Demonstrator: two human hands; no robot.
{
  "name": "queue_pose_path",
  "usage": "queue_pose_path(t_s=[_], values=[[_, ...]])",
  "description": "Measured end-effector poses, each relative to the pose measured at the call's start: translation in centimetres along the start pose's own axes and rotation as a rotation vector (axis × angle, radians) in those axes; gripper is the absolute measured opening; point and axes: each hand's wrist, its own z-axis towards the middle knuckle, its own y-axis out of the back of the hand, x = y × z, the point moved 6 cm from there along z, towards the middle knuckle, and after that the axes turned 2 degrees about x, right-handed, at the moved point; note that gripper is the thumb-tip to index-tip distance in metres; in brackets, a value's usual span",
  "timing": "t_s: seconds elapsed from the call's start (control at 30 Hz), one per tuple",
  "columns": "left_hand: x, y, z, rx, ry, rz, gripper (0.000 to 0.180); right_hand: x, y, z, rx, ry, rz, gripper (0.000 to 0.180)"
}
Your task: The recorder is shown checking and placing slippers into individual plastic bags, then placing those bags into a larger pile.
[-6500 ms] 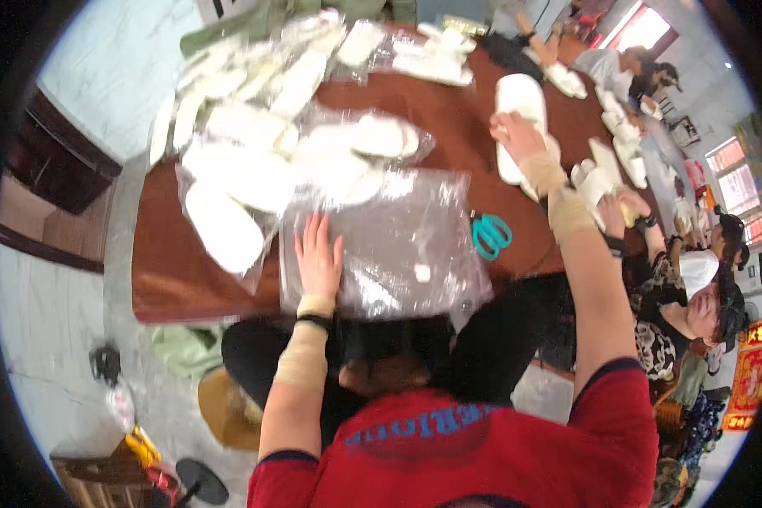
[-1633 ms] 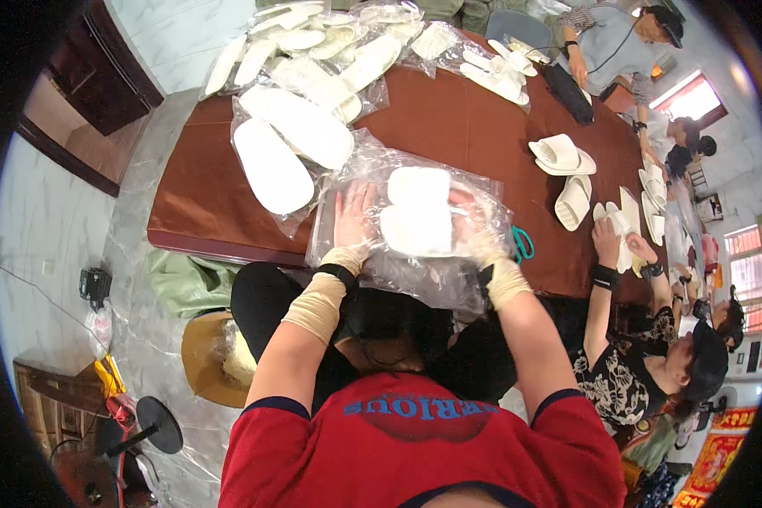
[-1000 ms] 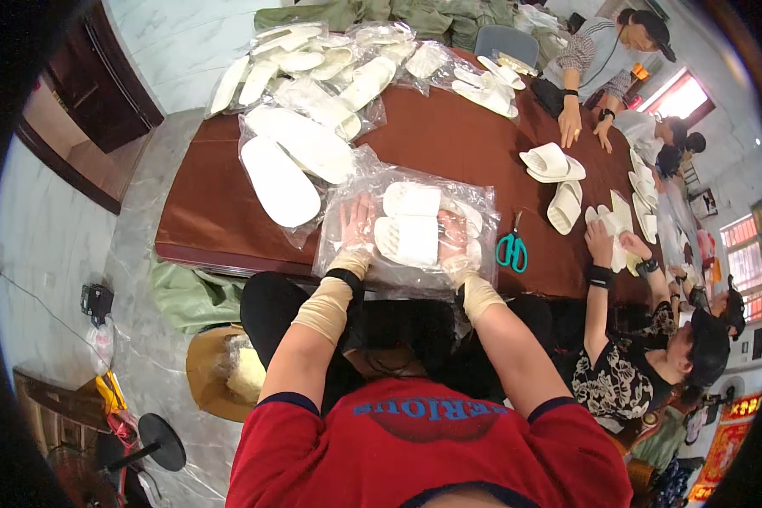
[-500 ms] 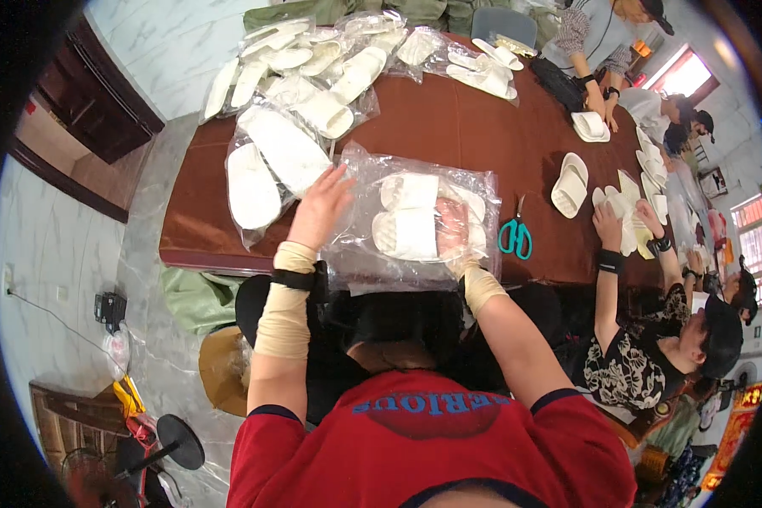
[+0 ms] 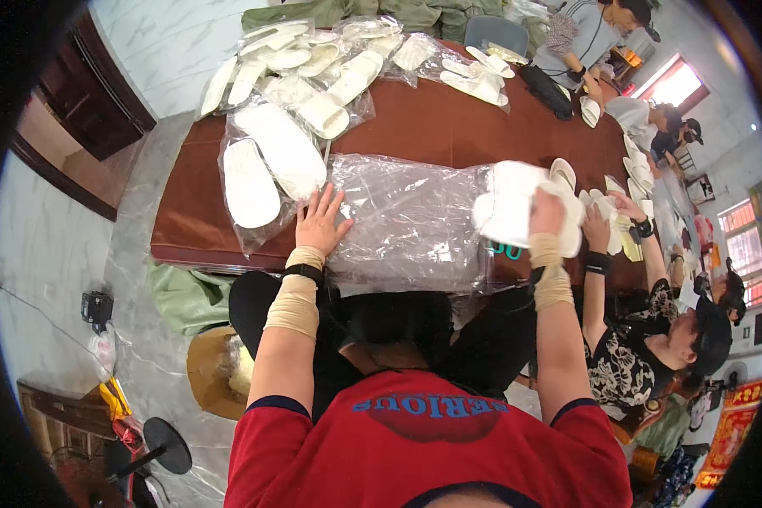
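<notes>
My right hand (image 5: pixel 548 213) is closed on a pair of white slippers (image 5: pixel 501 207), somewhat blurred, at the right end of a clear plastic bag (image 5: pixel 406 224). The bag lies flat and wrinkled on the brown-covered table in front of me. With fingers spread, my left hand (image 5: pixel 320 220) rests at the bag's left edge. Just beyond that hand, a large pair of white slippers (image 5: pixel 284 152) lies in clear plastic. Teal scissor handles (image 5: pixel 508 249) peek out below the slippers in my right hand; the blades are hidden.
Several bagged white slippers (image 5: pixel 322 63) are heaped at the table's far left. A black pouch (image 5: pixel 546 93) lies near the far right edge. On the right, a co-worker's hands (image 5: pixel 597 227) handle white slippers beside mine. An open cardboard box (image 5: pixel 216 372) stands on the floor at left.
My right hand has carried the slippers rightward from the middle of the bag to its right end, covering most of the scissors. My left hand has come down flat at the bag's edge.
</notes>
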Motion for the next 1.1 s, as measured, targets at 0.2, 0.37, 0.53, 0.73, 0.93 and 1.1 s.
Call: queue_pose_path(t_s=[0.2,0.37,0.53,0.73,0.93,1.1], values=[[-0.3,0.3,0.2,-0.025,0.002,0.018,0.067,2.8,12.2,4.8,-0.364,-0.246,0.447,0.014],[0.3,-0.9,-0.2,0.021,0.031,0.106,0.067,20.7,9.3,4.1,-0.157,0.030,0.775,0.022],[-0.7,-0.4,0.2,0.031,0.014,0.046,0.067,21.6,-4.8,-3.2,0.229,0.033,0.693,0.030],[0.2,-0.7,0.4,0.028,0.023,0.008,0.065,18.4,-7.4,-3.1,0.422,-0.211,1.093,0.018],[1.1,1.4,0.2,0.038,0.021,-0.268,0.048,17.3,-6.0,-3.0,0.558,-0.461,1.651,0.009],[-4.9,7.2,-1.2,-0.037,0.056,-0.492,0.024,6.7,-5.5,-3.0,0.359,-0.459,1.099,0.015]])
